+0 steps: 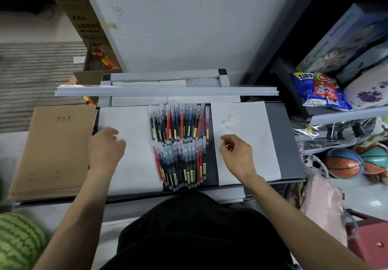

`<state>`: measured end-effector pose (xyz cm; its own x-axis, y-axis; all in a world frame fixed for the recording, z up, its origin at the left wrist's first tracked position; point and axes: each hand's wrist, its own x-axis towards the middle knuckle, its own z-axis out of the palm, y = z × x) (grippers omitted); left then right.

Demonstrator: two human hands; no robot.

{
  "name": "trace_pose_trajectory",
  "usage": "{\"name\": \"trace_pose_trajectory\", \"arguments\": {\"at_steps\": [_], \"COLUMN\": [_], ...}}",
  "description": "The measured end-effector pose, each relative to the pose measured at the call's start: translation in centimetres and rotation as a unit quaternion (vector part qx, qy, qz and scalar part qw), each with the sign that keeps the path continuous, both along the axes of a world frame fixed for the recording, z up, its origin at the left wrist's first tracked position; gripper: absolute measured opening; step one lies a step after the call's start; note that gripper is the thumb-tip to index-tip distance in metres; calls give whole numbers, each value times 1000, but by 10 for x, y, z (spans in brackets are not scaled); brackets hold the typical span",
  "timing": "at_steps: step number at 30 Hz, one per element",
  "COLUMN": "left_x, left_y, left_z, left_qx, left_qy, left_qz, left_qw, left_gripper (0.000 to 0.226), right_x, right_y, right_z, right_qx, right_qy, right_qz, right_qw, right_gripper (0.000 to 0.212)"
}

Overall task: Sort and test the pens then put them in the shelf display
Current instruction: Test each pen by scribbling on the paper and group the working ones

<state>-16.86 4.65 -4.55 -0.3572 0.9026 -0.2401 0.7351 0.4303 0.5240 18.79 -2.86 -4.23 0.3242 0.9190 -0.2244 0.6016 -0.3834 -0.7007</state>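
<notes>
Several capped pens lie side by side in two rows on the dark tabletop: a far row and a near row, in red, black, blue and green. One white paper sheet lies left of them, another right of them, with faint scribbles. My left hand hovers over the left sheet, fingers loosely curled, holding nothing. My right hand sits over the right sheet with thumb and forefinger close together; I see no pen in it.
A stack of brown notebooks lies at the left. A long white rail crosses the back of the table. Shelves at the right hold snack bags, boxes and balls. A watermelon-patterned ball sits bottom left.
</notes>
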Motion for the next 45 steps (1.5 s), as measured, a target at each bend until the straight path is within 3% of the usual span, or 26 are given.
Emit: {"name": "trace_pose_trajectory", "arguments": {"at_steps": [4, 9, 14, 16, 17, 22, 26, 32, 37, 41, 45], "left_x": [-22, -23, -10, -1, 5, 47, 77, 95, 97, 98, 108], "left_y": [-19, -28, -33, -37, -40, -56, -74, -86, -84, -83, -88], "left_z": [-4, -10, 1, 9, 14, 50, 79, 86, 87, 82, 81], "left_qx": [-27, -61, -71, -67, -58, -43, -34, -20, -1, -14, -97], "left_qy": [71, 85, 66, 52, 40, -87, -172, -241, -230, -237, -424], "left_qz": [2, -9, -18, -24, -33, -97, -188, -236, -256, -260, -181], "left_qw": [997, 994, 995, 996, 997, 991, 966, 941, 939, 936, 882], "left_gripper": [5, 16, 12, 13, 13, 12, 17, 27, 27, 31, 35], "right_x": [-16, -28, -38, -38, -38, -45, -53, -66, -77, -86, -89], "right_y": [-6, -5, -7, -8, -8, -9, -8, -8, -14, -17, -16], "right_z": [13, 21, 36, 39, 40, 51, 64, 82, 85, 84, 87], "right_qx": [-2, -34, -39, -67, -75, -93, -89, -61, -58, -37, -26], "right_qy": [79, 257, 485, 550, 567, 620, 645, 651, 616, 614, 635], "right_qz": [-9, -52, -122, -139, -143, -156, -132, -82, -58, -54, -41], "right_qw": [997, 964, 865, 821, 807, 764, 747, 752, 783, 786, 771], "right_gripper": [16, 12, 18, 7, 14, 26, 26, 28, 30, 28, 27]}}
